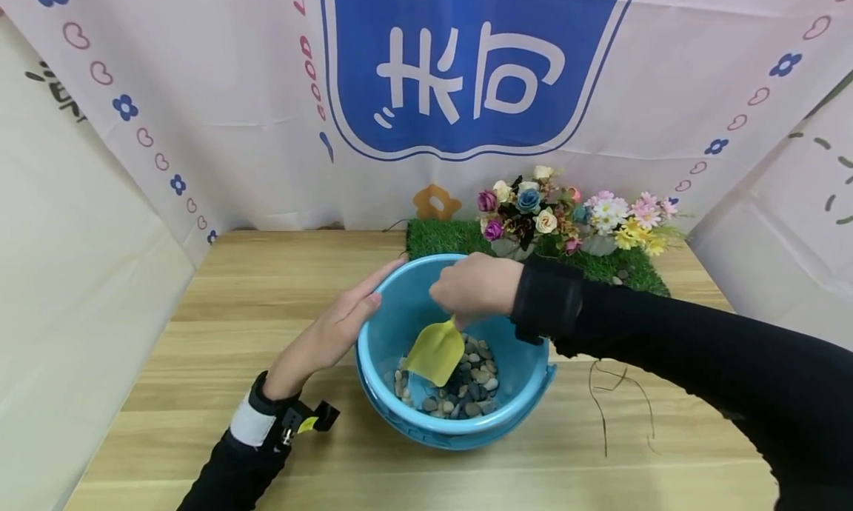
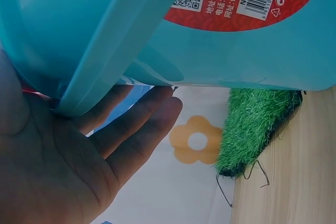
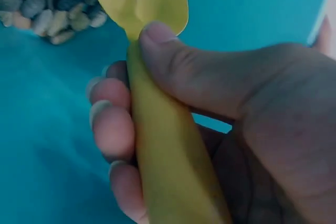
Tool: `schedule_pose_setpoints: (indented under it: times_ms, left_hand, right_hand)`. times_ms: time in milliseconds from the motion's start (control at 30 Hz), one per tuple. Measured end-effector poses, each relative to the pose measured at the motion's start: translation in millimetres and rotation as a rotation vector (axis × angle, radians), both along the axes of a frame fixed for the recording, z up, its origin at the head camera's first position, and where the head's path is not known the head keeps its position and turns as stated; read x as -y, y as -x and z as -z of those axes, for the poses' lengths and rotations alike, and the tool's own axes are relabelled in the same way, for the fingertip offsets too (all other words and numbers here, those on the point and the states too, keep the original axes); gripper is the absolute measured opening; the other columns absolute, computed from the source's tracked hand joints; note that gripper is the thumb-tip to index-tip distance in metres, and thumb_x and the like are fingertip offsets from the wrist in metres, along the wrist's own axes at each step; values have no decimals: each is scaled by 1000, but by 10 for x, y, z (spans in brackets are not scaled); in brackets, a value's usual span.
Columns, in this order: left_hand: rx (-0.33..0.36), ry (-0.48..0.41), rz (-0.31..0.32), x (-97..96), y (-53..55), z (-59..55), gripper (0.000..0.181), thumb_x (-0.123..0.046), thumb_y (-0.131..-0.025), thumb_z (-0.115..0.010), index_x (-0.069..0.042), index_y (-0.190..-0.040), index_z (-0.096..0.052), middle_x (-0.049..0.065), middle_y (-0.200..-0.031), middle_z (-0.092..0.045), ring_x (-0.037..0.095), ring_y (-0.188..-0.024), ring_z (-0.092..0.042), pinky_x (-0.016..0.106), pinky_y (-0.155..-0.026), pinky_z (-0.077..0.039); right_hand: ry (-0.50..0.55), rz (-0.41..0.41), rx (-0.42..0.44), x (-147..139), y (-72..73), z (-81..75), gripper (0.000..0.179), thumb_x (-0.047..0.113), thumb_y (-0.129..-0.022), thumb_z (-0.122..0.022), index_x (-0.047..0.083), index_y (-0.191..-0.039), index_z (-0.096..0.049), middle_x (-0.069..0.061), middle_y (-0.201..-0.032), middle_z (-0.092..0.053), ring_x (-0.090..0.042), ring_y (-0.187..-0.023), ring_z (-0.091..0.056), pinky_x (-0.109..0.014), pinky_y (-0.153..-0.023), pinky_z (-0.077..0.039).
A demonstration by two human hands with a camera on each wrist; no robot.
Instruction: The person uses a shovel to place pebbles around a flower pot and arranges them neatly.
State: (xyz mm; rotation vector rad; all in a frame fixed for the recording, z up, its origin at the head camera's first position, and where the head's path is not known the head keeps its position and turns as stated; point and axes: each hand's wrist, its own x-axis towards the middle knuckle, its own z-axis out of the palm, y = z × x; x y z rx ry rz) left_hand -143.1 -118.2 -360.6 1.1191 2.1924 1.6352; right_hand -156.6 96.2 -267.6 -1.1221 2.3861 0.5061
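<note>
A light-blue bucket [image 1: 408, 307] stands on the wooden table, with pebbles [image 1: 476, 381] on its bottom. My right hand [image 1: 476, 285] grips a yellow toy shovel [image 1: 436, 352] by its handle [image 3: 163, 145], the thumb lying along the top near the blade. The shovel's blade is tilted down inside the bucket, over the pebbles, and its face looks bare. At the bucket's left side my left hand [image 1: 333, 326] rests against the rim, thumb at the edge. In the left wrist view its fingers [image 2: 147, 129] lie extended along the outside, beneath the bucket's thick edge [image 2: 113, 40].
Behind the bucket lies a mat of artificial grass [image 1: 440, 237] bearing artificial flowers [image 1: 533, 211]. Thin brown strands [image 1: 620, 381] lie on the table [image 1: 266, 289] to the right. A printed cloth [image 1: 260, 126] hangs along the back.
</note>
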Motion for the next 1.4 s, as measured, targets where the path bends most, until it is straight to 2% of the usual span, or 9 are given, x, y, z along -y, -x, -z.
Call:
schedule_pose_setpoints:
  times_ms: [200, 467, 733, 967, 1100, 1233, 1400]
  left_hand:
    - [3, -9, 3, 1, 0, -2, 47, -17, -102, -23, -27, -147, -19, -3, -149, -23, 28, -111, -52, 43, -68, -55]
    - [11, -16, 12, -10, -2, 2, 47, -17, -102, -23, -27, -147, -19, -5, -150, -21, 27, -115, -49, 44, -71, -55]
    - [14, -16, 12, -4, -4, 11, 46, -19, -102, -22, -27, -148, -18, -6, -150, -20, 25, -117, -48, 41, -72, -54]
    - [16, -14, 2, -10, -13, 0, 46, -19, -102, -22, -27, -148, -18, -5, -150, -21, 25, -115, -50, 40, -71, -55]
    - [24, -12, 4, -34, -82, -133, 47, -12, -101, -22, -19, -148, -18, 3, -150, -21, 31, -114, -49, 43, -72, -54]
    - [30, -11, 10, -61, -161, -290, 48, -6, -99, -22, -10, -147, -18, 9, -149, -20, 37, -117, -45, 48, -75, -53]
    - [25, -8, 8, -68, -181, -332, 48, -4, -99, -22, -7, -146, -18, 12, -149, -21, 39, -116, -46, 48, -75, -53]
  right_hand:
    - [9, -27, -13, 7, -6, 86, 13, 26, -85, -67, 16, -91, -60, 5, -70, -53, -11, -61, -48, -24, -56, -45]
    - [0, -53, -59, 26, -48, 168, 21, 26, -85, -67, 16, -103, -63, 2, -84, -59, -12, -66, -53, -29, -65, -51]
    - [34, -139, -136, 42, -90, 173, 11, 21, -90, -60, 16, -98, -65, 1, -80, -59, -12, -61, -52, -26, -55, -50]
    - [93, -215, -208, 59, -138, 199, 11, 19, -93, -56, 17, -94, -67, 2, -76, -60, -10, -57, -49, -24, -51, -48]
    - [100, -196, -165, 74, -136, 237, 11, 17, -92, -56, 16, -96, -66, 2, -78, -59, -10, -58, -48, -24, -52, -47]
    - [97, -130, -65, 64, -118, 258, 10, 16, -92, -56, 16, -99, -64, 2, -80, -58, -11, -61, -50, -24, -54, -46]
    - [72, -57, 69, 55, -75, 266, 12, 19, -89, -62, 15, -100, -61, 4, -80, -55, -10, -62, -51, -25, -56, -44]
